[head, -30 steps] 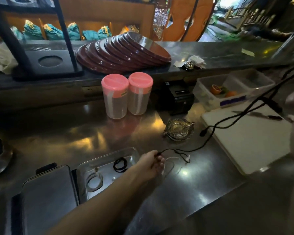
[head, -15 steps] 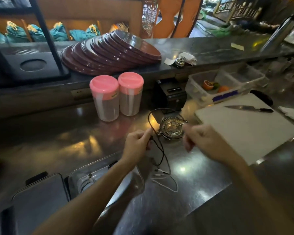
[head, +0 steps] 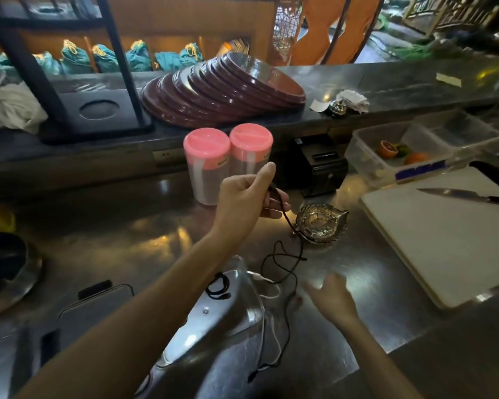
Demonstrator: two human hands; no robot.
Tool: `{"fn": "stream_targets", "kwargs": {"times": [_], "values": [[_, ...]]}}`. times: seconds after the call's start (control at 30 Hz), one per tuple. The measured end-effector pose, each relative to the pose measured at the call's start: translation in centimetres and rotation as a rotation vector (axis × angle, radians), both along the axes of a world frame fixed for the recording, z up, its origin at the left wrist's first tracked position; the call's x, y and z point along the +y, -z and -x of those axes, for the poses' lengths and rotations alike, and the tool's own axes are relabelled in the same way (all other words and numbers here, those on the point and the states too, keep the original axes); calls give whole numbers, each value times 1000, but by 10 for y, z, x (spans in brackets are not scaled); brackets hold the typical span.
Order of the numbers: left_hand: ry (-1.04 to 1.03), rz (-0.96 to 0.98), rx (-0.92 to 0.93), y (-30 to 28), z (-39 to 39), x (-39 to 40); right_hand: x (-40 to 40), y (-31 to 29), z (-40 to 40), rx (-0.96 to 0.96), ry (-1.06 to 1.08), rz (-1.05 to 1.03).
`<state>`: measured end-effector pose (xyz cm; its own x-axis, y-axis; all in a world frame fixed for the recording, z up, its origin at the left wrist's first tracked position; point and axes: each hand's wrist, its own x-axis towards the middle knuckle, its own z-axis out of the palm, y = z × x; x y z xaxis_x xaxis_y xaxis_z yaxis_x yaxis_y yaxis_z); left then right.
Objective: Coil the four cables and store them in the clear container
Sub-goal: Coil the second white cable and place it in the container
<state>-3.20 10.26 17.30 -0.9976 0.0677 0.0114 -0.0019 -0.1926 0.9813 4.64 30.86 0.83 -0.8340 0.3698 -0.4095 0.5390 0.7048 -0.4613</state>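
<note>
My left hand (head: 247, 197) is raised above the steel counter, pinching one end of a thin black cable (head: 285, 272). The cable hangs down, loops on the counter, and trails toward me past the clear container (head: 242, 315). A coiled black cable (head: 218, 286) lies inside that container, mostly hidden behind my left forearm. A white cable (head: 268, 296) lies over the container's right rim and runs down the counter. My right hand (head: 333, 298) hovers low over the counter to the right of the cables, fingers spread, blurred, holding nothing.
A small metal leaf-shaped dish (head: 321, 223) sits right behind the cable. Two pink-lidded jars (head: 226, 165) stand behind my left hand. A white cutting board (head: 450, 240) with a knife (head: 467, 195) lies at the right. A flat lid (head: 95, 309) rests left of the container.
My left hand lifted the black cable's end up and away from the counter. My right hand let go, dropped lower and moved toward me. The cable now hangs in a long strand.
</note>
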Motion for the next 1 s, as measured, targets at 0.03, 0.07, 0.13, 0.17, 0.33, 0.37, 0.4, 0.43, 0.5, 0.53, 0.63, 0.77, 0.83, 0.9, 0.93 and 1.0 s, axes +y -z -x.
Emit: {"fn": "stream_targets", "kwargs": {"times": [0.03, 0.07, 0.13, 0.17, 0.33, 0.37, 0.4, 0.43, 0.5, 0.53, 0.63, 0.77, 0.83, 0.9, 0.93, 1.0], "values": [[-10, 3, -20, 2, 1, -1, -3, -11, 4, 197, 60, 45], [-19, 2, -42, 5, 1, -3, -6, -23, 8, 373, 95, 211], [-24, -12, -73, 9, 1, -4, -17, -48, 15, 490, 17, 600], [-19, -23, -82, 10, 0, -4, -25, -57, 18, 458, -84, 688], [20, -46, -104, 7, -2, -6, -52, -46, 38, 362, -307, 383], [24, -66, -124, 7, -2, -7, -56, -42, 40, 361, -327, 327], [29, -91, -147, 7, -2, -9, -59, -39, 41, 352, -366, 263], [32, -113, -169, 6, -2, -10, -61, -34, 41, 334, -422, 174], [30, -135, -197, 5, -4, -12, -64, -23, 39, 289, -546, -49], [25, -143, -202, 5, -4, -14, -64, -16, 38, 255, -579, -144], [9, -172, -218, 6, -3, -20, -60, -2, 35, 242, -466, -214], [3, -210, -243, 10, -1, -25, -54, 8, 25, 580, -300, -180], [-5, -230, -258, 12, 0, -24, -55, 11, 18, 622, -196, -137], [3, -235, -280, 15, 0, -22, -52, 16, 18, 542, -28, -18], [14, -228, -287, 15, 0, -21, -49, 20, 19, 505, 40, 31], [28, -221, -294, 19, 0, -19, -46, 28, 22, 474, 47, 81]]}}
